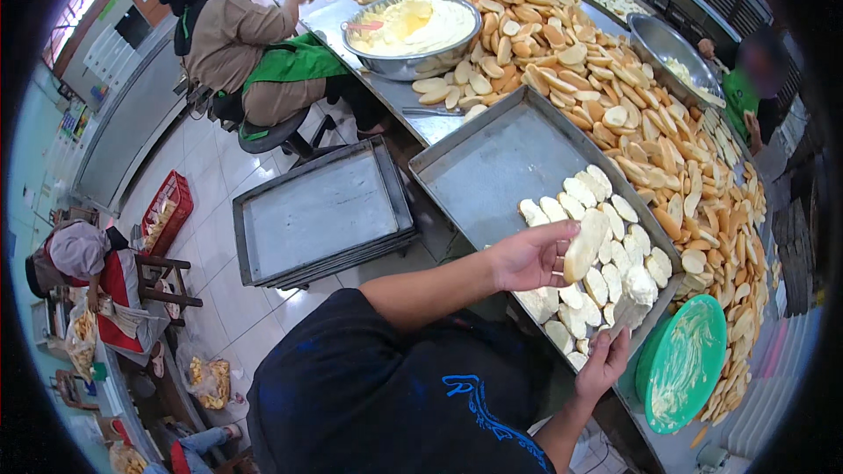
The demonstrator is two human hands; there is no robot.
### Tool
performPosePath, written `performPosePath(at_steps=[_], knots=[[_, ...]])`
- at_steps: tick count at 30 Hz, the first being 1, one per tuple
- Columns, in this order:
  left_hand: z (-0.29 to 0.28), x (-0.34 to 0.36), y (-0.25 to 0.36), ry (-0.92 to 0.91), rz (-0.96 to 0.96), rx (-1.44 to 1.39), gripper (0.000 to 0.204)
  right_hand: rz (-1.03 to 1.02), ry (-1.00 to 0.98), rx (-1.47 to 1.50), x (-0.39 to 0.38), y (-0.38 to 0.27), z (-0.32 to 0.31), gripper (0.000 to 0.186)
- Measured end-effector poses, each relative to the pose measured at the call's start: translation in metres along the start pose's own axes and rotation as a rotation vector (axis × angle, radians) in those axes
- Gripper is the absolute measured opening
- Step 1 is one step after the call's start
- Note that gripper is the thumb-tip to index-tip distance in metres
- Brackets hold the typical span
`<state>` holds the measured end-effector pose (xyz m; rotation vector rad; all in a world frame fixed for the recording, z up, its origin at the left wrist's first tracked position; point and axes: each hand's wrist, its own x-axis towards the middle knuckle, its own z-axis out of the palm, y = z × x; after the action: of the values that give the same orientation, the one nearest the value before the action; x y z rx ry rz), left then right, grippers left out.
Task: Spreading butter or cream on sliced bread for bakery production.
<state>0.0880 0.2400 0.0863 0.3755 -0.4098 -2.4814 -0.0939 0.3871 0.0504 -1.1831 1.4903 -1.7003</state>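
My left hand [534,256] is closed around an oblong bread slice [586,246], held up over a metal tray [500,149]. In my right hand [604,363] is a flat spatula [627,312] with a lump of pale cream [640,286] on its end; its handle is mostly hidden by my fingers. Below both hands, cream-coated bread slices [595,284] lie in rows across the near and right part of the tray, and its far left part shows bare metal. A green bowl [683,364] smeared with cream leans tilted beside the tray's near right corner.
A large heap of bread slices [606,96] covers the table beyond the tray. A steel basin of cream [413,35] stands at the far left, another steel basin [672,53] at the far right. Stacked trays [320,211] stand to my left. Co-workers sit at both sides.
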Motion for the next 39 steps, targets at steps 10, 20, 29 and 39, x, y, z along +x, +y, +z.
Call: performPosePath(at_steps=[10, 20, 29, 39], knots=[[-0.008, 0.015, 0.006, -0.099, -0.053, -0.009, 0.044, 0.004, 0.004, -0.096, -0.009, 0.009, 0.004, 0.032], [-0.004, 0.026, -0.003, -0.102, -0.050, 0.038, 0.046, 0.107, -0.009, -0.005, -0.004, 0.000, 0.001, 0.024], [0.000, 0.048, -0.002, -0.064, -0.137, 0.070, 0.045, 0.143, 0.045, 0.055, 0.014, 0.007, 0.000, 0.025], [0.012, 0.073, -0.011, -0.066, -0.200, 0.030, 0.044, 0.258, 0.113, 0.026, 0.018, 0.003, -0.007, 0.028]])
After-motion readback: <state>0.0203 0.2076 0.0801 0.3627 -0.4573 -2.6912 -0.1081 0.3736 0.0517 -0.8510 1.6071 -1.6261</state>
